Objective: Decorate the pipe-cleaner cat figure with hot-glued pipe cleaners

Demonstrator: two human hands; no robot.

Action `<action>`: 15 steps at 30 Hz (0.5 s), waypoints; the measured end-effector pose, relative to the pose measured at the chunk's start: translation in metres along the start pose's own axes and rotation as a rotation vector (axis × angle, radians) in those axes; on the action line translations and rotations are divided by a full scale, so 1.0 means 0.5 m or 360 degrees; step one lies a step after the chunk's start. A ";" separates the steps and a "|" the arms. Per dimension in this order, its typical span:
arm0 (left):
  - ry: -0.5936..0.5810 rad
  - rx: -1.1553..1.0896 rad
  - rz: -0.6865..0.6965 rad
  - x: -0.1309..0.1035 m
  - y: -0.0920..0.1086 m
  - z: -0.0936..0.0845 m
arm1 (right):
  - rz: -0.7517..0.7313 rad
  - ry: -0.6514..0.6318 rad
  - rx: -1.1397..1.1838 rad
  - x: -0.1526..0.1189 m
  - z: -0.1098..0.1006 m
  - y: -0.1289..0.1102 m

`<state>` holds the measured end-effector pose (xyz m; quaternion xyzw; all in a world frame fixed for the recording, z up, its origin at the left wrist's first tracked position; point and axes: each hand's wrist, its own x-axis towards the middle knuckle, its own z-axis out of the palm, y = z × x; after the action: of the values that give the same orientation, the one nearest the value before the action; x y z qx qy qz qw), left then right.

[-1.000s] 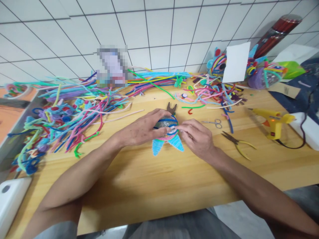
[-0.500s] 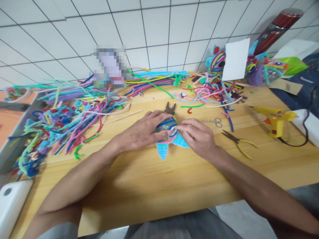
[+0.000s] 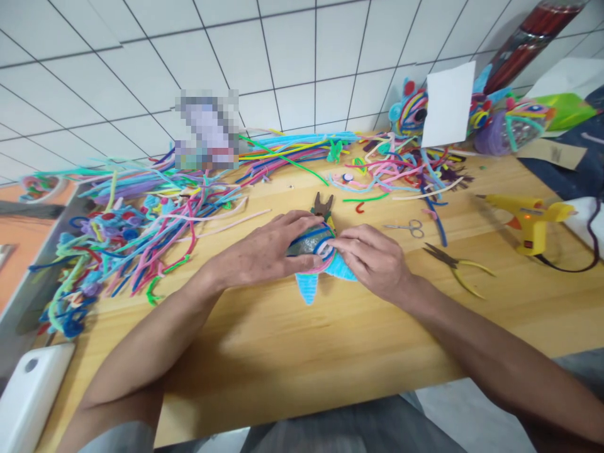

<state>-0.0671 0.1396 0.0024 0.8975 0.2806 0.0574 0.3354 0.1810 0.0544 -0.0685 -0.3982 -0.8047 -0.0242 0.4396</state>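
Note:
Between my hands lies a pipe-cleaner craft with a clear, shiny body, blue and pink pipe cleaner strips around it, and light blue fins pointing toward me. My left hand grips it from the left, fingers over the far side and thumb along the near side. At its right side my right hand pinches a pipe cleaner, bent in a blue and pale curve against the body. The exact end in the fingertips is partly hidden. Just beyond the craft lie pliers with dark jaws.
Pipe cleaners are heaped at left and along the back wall. To the right lie small scissors, yellow-handled pliers and a yellow glue gun with a cord. Finished colourful crafts stand behind a white card.
The camera view has shifted slightly. My left thumb sits a little lower on the craft, showing more of its clear body; my right hand keeps its pinch at the same side.

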 end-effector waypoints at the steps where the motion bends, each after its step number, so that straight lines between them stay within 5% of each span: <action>1: 0.0002 -0.0003 0.0000 0.000 0.000 0.000 | 0.0009 -0.0005 0.0001 0.000 0.000 0.000; 15: 0.0070 -0.0112 -0.0191 0.008 0.013 0.010 | -0.0024 -0.0038 0.0011 0.006 -0.004 -0.001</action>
<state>-0.0594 0.1347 0.0025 0.8652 0.3389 0.0669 0.3634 0.1808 0.0552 -0.0648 -0.3909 -0.8130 -0.0201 0.4312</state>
